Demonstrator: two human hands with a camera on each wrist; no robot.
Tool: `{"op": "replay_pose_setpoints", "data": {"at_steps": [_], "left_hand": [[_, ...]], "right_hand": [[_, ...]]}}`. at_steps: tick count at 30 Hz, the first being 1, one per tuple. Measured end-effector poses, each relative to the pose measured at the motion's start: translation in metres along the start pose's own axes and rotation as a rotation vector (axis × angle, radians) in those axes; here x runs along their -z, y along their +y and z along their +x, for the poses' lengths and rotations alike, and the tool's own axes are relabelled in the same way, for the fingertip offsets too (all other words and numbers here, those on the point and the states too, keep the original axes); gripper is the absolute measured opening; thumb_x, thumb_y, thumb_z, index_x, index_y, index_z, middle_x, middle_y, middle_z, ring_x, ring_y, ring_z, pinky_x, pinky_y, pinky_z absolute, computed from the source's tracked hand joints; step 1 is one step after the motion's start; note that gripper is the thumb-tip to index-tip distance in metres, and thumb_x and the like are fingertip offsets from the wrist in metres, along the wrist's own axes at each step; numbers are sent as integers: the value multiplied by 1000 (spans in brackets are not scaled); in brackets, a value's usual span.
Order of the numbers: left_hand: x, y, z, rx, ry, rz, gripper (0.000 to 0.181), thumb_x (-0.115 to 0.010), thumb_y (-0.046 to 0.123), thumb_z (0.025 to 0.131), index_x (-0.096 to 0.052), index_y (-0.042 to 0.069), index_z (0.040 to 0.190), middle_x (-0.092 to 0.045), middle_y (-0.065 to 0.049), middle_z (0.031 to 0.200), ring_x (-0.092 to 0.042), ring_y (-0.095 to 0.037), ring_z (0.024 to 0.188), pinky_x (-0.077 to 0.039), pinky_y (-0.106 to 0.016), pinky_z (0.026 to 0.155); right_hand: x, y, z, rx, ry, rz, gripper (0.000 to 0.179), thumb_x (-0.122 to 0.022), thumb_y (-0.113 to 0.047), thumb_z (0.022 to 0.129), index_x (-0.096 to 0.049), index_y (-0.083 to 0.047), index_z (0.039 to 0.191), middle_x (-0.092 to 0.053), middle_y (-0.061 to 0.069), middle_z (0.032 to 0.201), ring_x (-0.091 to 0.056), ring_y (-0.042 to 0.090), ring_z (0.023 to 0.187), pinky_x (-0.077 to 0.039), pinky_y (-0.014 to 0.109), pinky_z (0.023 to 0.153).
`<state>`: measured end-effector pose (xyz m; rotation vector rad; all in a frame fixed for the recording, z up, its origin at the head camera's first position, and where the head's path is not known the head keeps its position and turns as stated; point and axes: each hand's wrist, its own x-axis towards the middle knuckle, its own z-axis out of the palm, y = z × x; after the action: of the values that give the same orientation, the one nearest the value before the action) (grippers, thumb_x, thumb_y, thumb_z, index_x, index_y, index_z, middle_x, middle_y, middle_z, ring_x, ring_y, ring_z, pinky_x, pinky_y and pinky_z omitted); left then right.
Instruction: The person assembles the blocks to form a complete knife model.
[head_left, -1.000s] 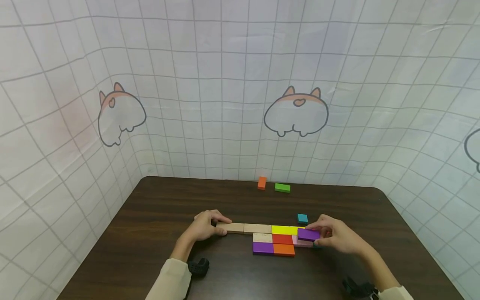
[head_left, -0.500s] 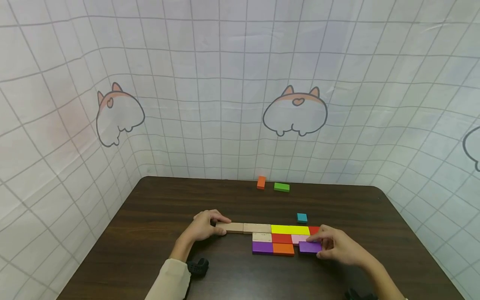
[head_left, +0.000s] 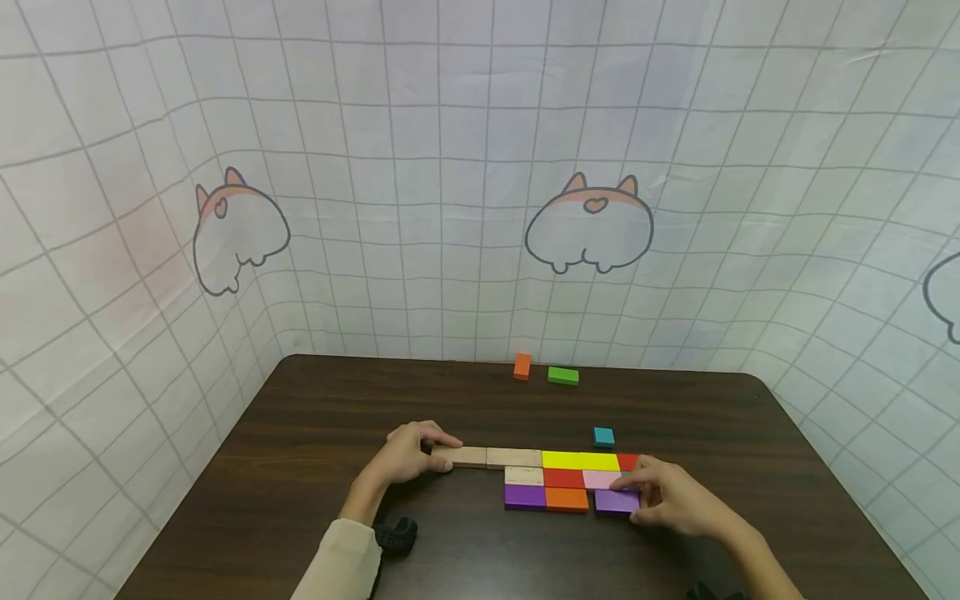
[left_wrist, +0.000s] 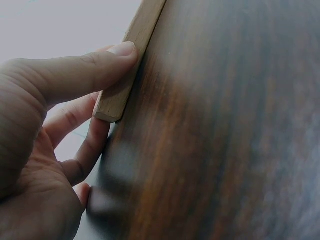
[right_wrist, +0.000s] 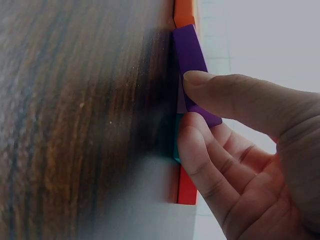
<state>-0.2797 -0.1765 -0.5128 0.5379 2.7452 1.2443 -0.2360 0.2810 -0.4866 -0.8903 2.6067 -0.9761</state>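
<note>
My left hand (head_left: 405, 454) pinches the left end of a plain wooden block (head_left: 468, 455); in the left wrist view the thumb presses on that block (left_wrist: 145, 25). With thumb and fingers my right hand (head_left: 678, 497) grips a purple block (head_left: 617, 502), which is tilted in the right wrist view. It is held just right of an orange block (head_left: 567, 499), in front of a pink block (head_left: 600, 479). Joined blocks lie left of it: another purple one (head_left: 525, 497), a speckled wooden one (head_left: 523, 476) and a red one (head_left: 563, 477). A teal block (right_wrist: 177, 150) is partly hidden by my right fingers.
Yellow blocks (head_left: 580, 461) and a second plain wooden block (head_left: 513, 457) continue the back row, ending in red (head_left: 627, 461). A small blue block (head_left: 603, 437) lies behind it. Orange (head_left: 522, 367) and green (head_left: 563, 376) blocks lie near the far table edge.
My right hand has brought the purple block from over the back rows toward the front, then slightly left, beside the orange block. The left hand has stayed in place.
</note>
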Motion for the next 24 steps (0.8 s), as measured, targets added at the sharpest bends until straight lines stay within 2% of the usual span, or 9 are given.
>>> {"op": "replay_pose_setpoints", "data": {"at_steps": [12,24], "left_hand": [[0,1,-1,-2,-2,-13,27,-86,17,82,-82,26,106,-69,10,95,-50,-16,81,-15,-64,104],[0,0,-1,-4,0,-3,26,-86,18,82,-82,27,106,-69,10,95,-49,-16,82,-14,-65,105]], "right_hand": [[-1,0,4,-23,2,-3,30,-84,-21,85,-74,-19,113,-58,-2,98,-55,3,75,-50,22,65],[-4,0,5,-23,26,-34,29,-85,-20,84,-75,-18,111,-58,-3,96,-52,0,71,-47,21,62]]}}
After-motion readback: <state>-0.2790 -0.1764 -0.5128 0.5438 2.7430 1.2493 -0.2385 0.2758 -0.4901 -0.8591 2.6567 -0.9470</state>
